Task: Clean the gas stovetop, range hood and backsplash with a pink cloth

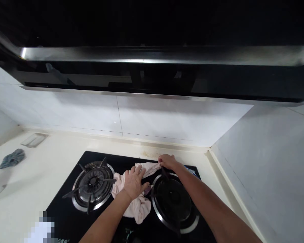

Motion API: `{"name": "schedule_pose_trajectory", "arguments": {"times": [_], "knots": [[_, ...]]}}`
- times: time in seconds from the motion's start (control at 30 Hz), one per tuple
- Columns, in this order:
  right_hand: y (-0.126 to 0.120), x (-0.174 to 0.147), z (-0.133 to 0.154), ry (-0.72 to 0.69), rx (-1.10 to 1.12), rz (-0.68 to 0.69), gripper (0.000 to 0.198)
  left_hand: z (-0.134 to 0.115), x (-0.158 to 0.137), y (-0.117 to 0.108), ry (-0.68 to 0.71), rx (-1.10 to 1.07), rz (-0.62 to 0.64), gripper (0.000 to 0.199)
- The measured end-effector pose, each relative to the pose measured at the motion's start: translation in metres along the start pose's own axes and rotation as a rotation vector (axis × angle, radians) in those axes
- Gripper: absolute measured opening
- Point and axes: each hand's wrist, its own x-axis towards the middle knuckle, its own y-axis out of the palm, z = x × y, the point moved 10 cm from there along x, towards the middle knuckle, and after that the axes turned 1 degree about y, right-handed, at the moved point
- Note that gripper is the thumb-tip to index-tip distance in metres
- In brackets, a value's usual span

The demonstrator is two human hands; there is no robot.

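Observation:
A pale pink cloth (139,208) lies bunched on the black gas stove (63,202), between the left burner (93,181) and the right burner (174,197). My left hand (134,182) rests flat on the cloth with its fingers spread. At the stove's back edge, my right hand (168,161) has its fingers closed on a stretched-out end of the same cloth. That hand is just behind the right burner's pan support, and its forearm passes over the burner's right side. A small dark purplish patch shows by my left thumb; I cannot tell what it is.
A black range hood (152,76) overhangs the stove. Behind it rises a white tiled wall (154,118), with a side wall (273,162) at right. On the cream counter (27,182) lie a blue-grey cloth (12,158) and a clear rectangular dish (34,139). Brownish stains mark the counter behind the stove.

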Motion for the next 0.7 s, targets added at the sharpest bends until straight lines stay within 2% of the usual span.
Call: {"name": "schedule_pose_trajectory", "arguments": {"times": [0.1, 0.17, 0.23, 0.3, 0.37, 0.43, 0.5, 0.63, 0.7], "knots": [[-0.006, -0.004, -0.014, 0.067, -0.046, -0.017, 0.023, -0.008, 0.002, 0.006, 0.036, -0.021, 0.009, 0.056], [-0.008, -0.003, -0.013, 0.095, -0.086, -0.019, 0.021, -0.011, 0.003, 0.007, 0.039, -0.025, -0.007, 0.054], [-0.009, 0.001, 0.001, 0.085, -0.123, -0.02, 0.028, -0.012, 0.004, 0.004, 0.026, -0.034, -0.047, 0.05], [-0.006, 0.008, 0.027, 0.03, -0.145, -0.015, 0.035, -0.009, 0.003, 0.001, 0.0, -0.047, -0.099, 0.043], [-0.001, 0.015, 0.054, -0.045, -0.148, -0.002, 0.035, -0.003, 0.002, -0.002, -0.038, -0.059, -0.153, 0.035], [0.0, 0.02, 0.068, -0.096, -0.144, 0.007, 0.034, 0.005, 0.001, -0.003, -0.079, -0.067, -0.203, 0.03], [-0.003, 0.019, 0.057, -0.097, -0.143, 0.001, 0.033, 0.013, -0.001, -0.005, -0.117, -0.073, -0.254, 0.028], [-0.012, 0.004, -0.003, -0.033, -0.13, -0.004, 0.017, 0.02, -0.002, -0.005, -0.15, -0.087, -0.321, 0.03], [-0.013, -0.004, -0.02, -0.019, -0.119, -0.007, 0.022, 0.018, -0.002, -0.005, -0.132, -0.097, -0.329, 0.03]]}}
